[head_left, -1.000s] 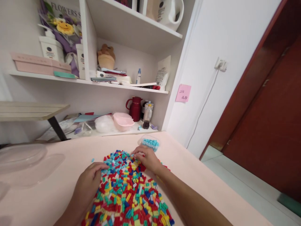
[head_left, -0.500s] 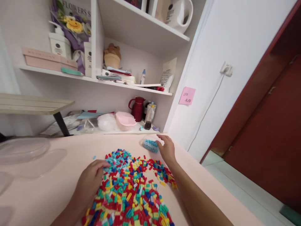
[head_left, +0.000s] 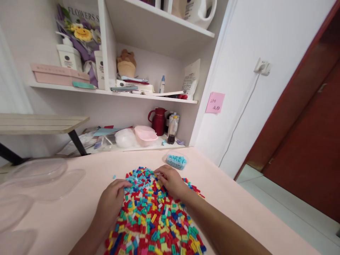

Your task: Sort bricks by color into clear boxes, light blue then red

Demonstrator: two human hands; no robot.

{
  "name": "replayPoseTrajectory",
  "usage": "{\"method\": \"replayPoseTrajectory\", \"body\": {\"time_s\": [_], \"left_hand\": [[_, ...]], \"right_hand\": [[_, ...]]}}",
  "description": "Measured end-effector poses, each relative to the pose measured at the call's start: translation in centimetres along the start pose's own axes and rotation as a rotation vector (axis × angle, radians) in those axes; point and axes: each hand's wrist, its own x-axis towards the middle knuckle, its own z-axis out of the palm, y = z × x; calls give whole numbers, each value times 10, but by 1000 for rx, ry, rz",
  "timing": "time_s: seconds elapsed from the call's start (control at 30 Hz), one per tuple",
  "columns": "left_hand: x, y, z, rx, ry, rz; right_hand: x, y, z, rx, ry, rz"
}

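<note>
A wide heap of small toy building bricks (head_left: 148,219) in red, yellow, green, blue and white is spread in front of me. Light blue bricks (head_left: 139,179) gather at its far left part. My left hand (head_left: 111,200) rests at the heap's left edge, thumb and forefinger close together beside the light blue bricks; whatever lies between the fingertips is hidden. Over the heap's far side reaches my right hand (head_left: 171,180), fingers stretched and a little apart, tips down by the bricks. Just beyond it stands a clear plastic box (head_left: 177,163) holding light blue bricks.
Clear plastic lids or trays (head_left: 61,184) lie on the left of the pink tabletop (head_left: 101,164). A single light blue brick (head_left: 114,176) sits apart. Behind, a shelf holds a pink bowl (head_left: 145,135), a red jug (head_left: 158,121) and a bottle (head_left: 172,130). A small wooden stand (head_left: 39,124) is at left.
My right hand has moved from beside the clear box leftward and nearer, down to the brick heap. The left hand keeps its place at the heap's edge. The view has shifted slightly.
</note>
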Motion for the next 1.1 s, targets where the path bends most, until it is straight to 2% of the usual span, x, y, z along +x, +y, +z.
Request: {"method": "replayPoseTrajectory", "body": {"time_s": [0.17, 0.33, 0.43, 0.53, 0.67, 0.87, 0.97, 1.1], "left_hand": [[1, 3, -2, 2, -26, -2], [0, 3, 0, 10, -42, 8], [0, 0, 2, 21, -42, 17], [0, -1, 3, 27, -41, 30], [0, 1, 2, 32, -52, 30], [-2, 4, 1, 44, -63, 23], [-2, 4, 1, 45, -64, 23], [-2, 4, 1, 44, -62, 27]], "right_hand": [[-3, 4, 10, -154, -58, -122], [-2, 1, 14, -185, -174, -270], [-1, 0, 14, -124, -190, -242], [-2, 0, 13, -82, -139, -203], [-4, -2, 13, -125, -83, -235], [-4, -5, 12, -147, -197, -283], [-2, -3, 12, -91, -189, -226], [-2, -3, 12, -26, -105, -141]]}}
